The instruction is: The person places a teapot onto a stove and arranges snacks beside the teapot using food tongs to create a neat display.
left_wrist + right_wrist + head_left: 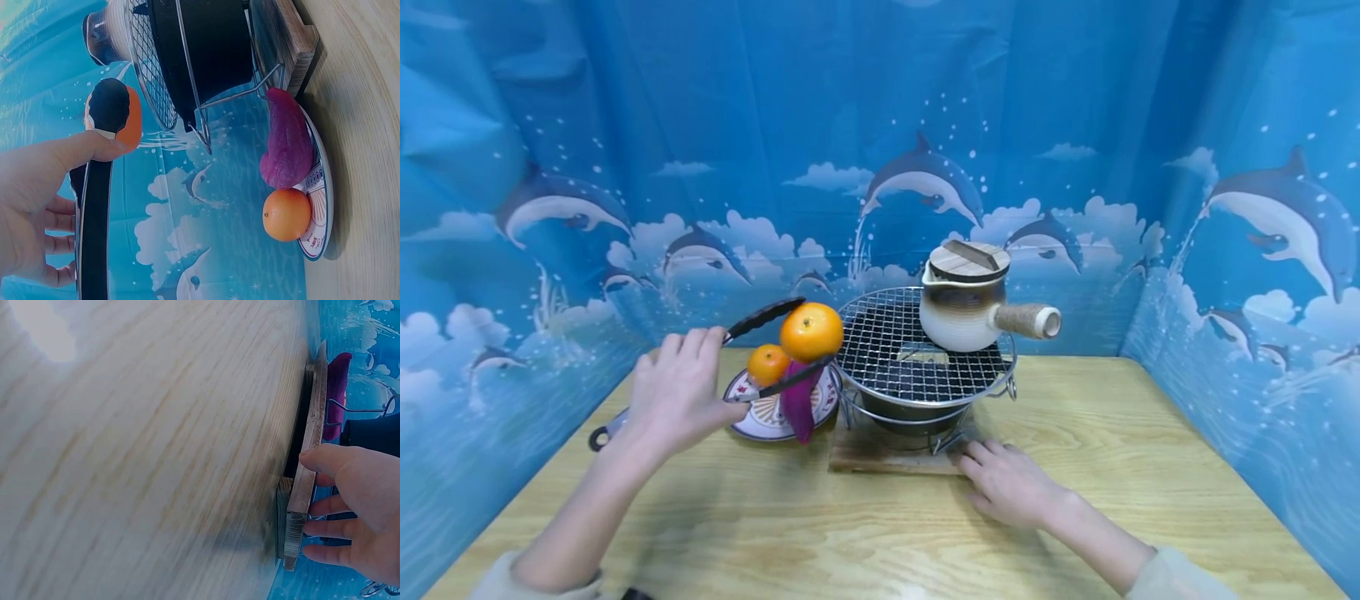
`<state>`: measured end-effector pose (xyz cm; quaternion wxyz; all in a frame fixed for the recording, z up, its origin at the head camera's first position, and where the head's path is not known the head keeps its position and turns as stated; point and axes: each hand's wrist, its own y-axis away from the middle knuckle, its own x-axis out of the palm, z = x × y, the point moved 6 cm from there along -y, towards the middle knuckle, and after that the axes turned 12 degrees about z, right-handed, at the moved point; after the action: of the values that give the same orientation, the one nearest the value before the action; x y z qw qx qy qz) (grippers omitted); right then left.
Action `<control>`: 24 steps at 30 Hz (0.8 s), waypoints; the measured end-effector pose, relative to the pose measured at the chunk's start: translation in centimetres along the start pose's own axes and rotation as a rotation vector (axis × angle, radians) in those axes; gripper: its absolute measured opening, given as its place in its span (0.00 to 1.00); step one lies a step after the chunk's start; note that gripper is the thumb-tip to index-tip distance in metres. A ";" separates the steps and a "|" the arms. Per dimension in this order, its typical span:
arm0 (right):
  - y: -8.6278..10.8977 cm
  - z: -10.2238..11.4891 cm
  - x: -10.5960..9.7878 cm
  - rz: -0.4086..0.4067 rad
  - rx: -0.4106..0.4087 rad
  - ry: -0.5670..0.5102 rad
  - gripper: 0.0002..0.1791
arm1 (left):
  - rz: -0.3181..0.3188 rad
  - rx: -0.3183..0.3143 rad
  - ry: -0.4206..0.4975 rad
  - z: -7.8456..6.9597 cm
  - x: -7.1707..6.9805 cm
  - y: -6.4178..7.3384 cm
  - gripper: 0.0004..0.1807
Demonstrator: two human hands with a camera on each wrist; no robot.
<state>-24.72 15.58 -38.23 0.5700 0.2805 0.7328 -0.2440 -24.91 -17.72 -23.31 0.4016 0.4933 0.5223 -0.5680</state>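
My left hand [677,387] grips a pair of black-and-metal tongs [786,379]. Between the tong tips an orange mandarin [812,332] is held up, just left of the round grill. Below it a patterned plate [765,423] carries a smaller mandarin [767,365] and a purple sweet potato [799,404]. In the left wrist view the raised mandarin [130,122] is partly hidden behind the black tong head [109,106]. My right hand [1006,483] rests against the front right corner of the wooden board [887,457], its thumb and fingers touching the board's edge [306,481].
A wire-mesh grill [895,350] over a black bowl-shaped stove [902,414] stands on the board. On the mesh's right side sits a lidded clay pot [958,312], its wrapped handle [1026,319] pointing right. A blue dolphin curtain [820,108] surrounds the wooden table [1120,433].
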 end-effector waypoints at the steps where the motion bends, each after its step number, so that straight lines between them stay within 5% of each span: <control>1: 0.0 0.0 0.0 -0.001 0.000 0.000 0.24 | -0.002 0.004 -0.003 -0.1 0.0 0.0 0.54; 24: 0.0 0.0 0.1 0.009 0.004 0.010 0.22 | -0.021 0.045 -0.054 -1.6 -0.1 0.1 0.54</control>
<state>-24.71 15.57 -38.30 0.5670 0.2860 0.7337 -0.2416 -24.56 -16.20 -23.15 0.3984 0.4813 0.5035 -0.5968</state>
